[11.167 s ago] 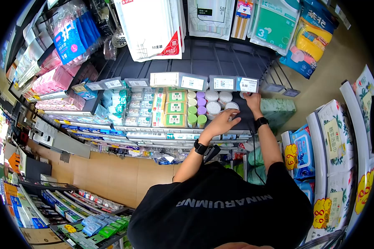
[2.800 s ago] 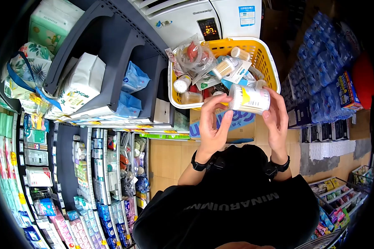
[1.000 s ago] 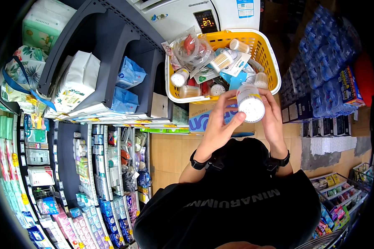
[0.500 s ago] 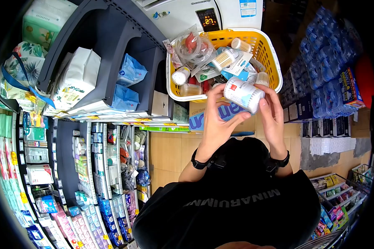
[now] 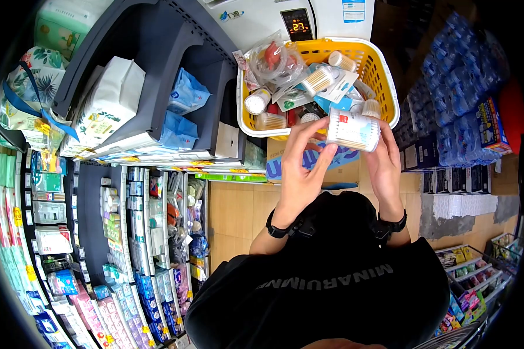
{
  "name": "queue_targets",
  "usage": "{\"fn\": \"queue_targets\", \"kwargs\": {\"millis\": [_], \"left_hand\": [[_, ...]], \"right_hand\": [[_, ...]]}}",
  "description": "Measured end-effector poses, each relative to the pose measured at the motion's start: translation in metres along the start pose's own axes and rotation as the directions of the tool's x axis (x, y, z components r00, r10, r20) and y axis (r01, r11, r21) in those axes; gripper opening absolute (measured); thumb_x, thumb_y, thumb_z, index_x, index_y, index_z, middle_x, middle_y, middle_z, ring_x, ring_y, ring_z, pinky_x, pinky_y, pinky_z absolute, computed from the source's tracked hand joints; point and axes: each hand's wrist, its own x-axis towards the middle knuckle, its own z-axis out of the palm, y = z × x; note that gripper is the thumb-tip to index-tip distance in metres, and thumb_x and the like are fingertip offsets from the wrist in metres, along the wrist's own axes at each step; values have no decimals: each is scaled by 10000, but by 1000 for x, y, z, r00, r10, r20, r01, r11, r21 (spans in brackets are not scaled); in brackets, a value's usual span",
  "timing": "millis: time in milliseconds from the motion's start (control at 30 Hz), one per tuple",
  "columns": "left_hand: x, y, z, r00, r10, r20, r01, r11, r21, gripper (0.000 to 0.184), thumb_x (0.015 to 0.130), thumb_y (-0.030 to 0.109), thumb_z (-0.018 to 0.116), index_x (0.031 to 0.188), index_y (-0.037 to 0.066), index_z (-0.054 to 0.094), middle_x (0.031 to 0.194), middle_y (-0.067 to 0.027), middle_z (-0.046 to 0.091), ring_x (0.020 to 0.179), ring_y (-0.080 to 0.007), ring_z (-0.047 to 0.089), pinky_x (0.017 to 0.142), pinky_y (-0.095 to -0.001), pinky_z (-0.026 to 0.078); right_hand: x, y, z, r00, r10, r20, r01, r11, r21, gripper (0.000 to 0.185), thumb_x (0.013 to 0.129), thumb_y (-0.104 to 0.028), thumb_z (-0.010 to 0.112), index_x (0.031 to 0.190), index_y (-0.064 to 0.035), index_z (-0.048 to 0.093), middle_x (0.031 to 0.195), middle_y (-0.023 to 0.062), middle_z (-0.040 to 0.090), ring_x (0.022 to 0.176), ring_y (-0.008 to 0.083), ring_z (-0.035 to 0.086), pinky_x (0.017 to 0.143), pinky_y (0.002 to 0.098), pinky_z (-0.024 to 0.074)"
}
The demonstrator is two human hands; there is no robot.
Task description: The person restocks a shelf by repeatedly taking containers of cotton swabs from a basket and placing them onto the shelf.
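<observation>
A clear round tub of cotton swabs (image 5: 353,130) with a red logo on its label lies sideways between my two hands, level with the basket's near rim. My left hand (image 5: 303,166) has its fingers and thumb closed at the tub's left end. At the other end, my right hand (image 5: 385,171) grips the tub's right side, with some fingers hidden behind it. Just beyond stands a yellow basket (image 5: 376,63) with a white rim. Inside it are more cotton swab tubs (image 5: 318,81), a bagged item with a red part (image 5: 272,55) and several packets.
Dark shelving (image 5: 151,87) with tissue packs (image 5: 187,93) rises at left. Under the basket is a cardboard box (image 5: 337,171) with purple lettering. Shrink-wrapped water bottles (image 5: 457,75) are stacked at right. A white appliance (image 5: 244,23) with a lit display stands behind the basket.
The cotton swab tub has turned from a tilt to nearly level, and its swabs now show through the clear side. It has shifted slightly right, with both hands still on it.
</observation>
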Motion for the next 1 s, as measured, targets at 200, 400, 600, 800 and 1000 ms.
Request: {"fn": "queue_targets", "kwargs": {"millis": [200,400,600,800,1000], "left_hand": [[-3,-7,-8,1000,0,-14,0,1000,-18,452,969,50,733,1397,15,593,1352,-107,584,1180,-179,602,913,-308,537],[-7,-1,-20,998,29,-52,-28,999,24,464,913,79,795,1346,51,630,1374,-125,555,1259,-253,585,977,-357,543],[-24,5,-40,993,-96,-66,78,971,-227,744,889,47,820,1510,58,412,1442,-147,546,1284,-246,589,1053,-385,510],[-44,14,-78,991,-69,-118,38,968,-249,796,879,12,817,1530,18,360,1390,-165,606,1277,-242,606,1077,-386,482],[-81,20,-134,958,-63,-281,15,985,-169,858,823,60,877,1528,16,389,1391,-143,601,1285,-230,596,1064,-389,473]], "right_hand": [[-3,-3,10,998,55,30,-57,996,66,438,1130,-289,474,1442,17,483,1377,133,591,1278,204,587,1081,370,479],[-9,1,33,991,54,120,-44,995,-86,532,1086,-315,565,1477,36,481,1378,141,595,1290,193,562,1088,344,438],[-12,7,53,981,105,164,-104,994,-16,518,1040,-276,610,1439,36,501,1380,140,581,1295,190,542,1097,338,418],[-18,23,87,953,137,271,-125,990,-63,500,1019,-257,620,1414,28,505,1382,132,572,1299,193,526,1105,346,403],[-34,35,140,874,178,453,-97,976,-197,443,1019,-101,614,1425,43,512,1376,117,581,1261,199,542,1104,375,402]]}}
